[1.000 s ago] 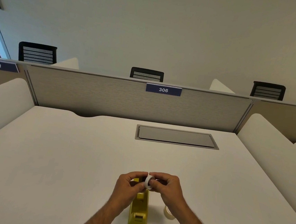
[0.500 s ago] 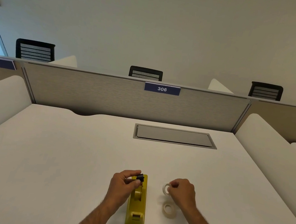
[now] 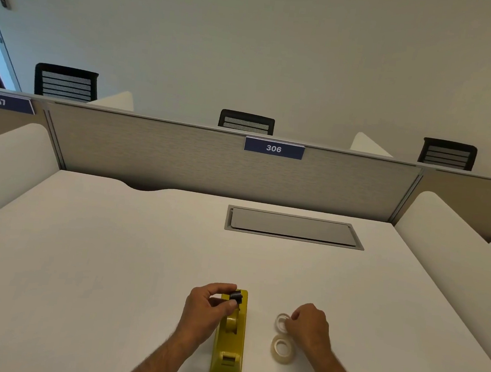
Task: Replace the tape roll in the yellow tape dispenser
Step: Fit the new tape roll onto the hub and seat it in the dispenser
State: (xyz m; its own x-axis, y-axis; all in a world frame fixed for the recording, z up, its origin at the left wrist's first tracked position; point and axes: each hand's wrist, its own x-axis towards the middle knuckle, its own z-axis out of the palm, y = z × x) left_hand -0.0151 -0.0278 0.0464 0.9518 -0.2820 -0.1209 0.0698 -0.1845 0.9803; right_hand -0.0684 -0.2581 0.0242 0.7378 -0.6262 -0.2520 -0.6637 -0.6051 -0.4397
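right hand (image 3: 308,327) lowered thin roll (image 3: 281,321) to desk; left hand (image 3: 205,308) pinches black spindle (image 3: 236,296).

My left hand (image 3: 207,308) sits at eleven o'clock, fingertips pinched shut; my right hand (image 3: 309,324) at one, fingers curled down.

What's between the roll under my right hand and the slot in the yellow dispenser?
Nothing visible. The tape roll at the right hand lies apart from the yellow dispenser, bare desk between. The left hand holds the black core above the dispenser's far end.
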